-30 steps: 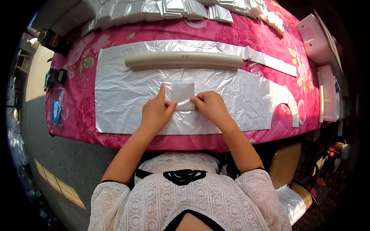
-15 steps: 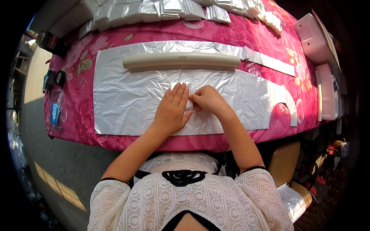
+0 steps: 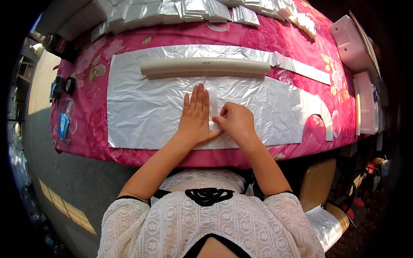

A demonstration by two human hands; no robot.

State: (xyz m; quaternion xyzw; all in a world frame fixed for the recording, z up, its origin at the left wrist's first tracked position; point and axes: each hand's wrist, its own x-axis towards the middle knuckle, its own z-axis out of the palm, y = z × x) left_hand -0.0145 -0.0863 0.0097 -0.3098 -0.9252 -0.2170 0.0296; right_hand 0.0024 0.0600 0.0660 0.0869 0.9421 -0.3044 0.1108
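While the left hand [image 3: 195, 116] lies flat, fingers slightly parted, on the white square [image 3: 214, 102] toward the near edge of the surface [image 3: 219, 158], steady pressure should help; whether the right hand [image 3: 235, 122] pinches it, I cannot tell.

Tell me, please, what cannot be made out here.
All in the head view:
Small square silvery-white plastic-looking piece: mostly hidden by the left hand.
Whether the right hand pinches its edge: too small to tell.
Silvery-white stacks of flat plastic-looking squares: cut off by the top edge.
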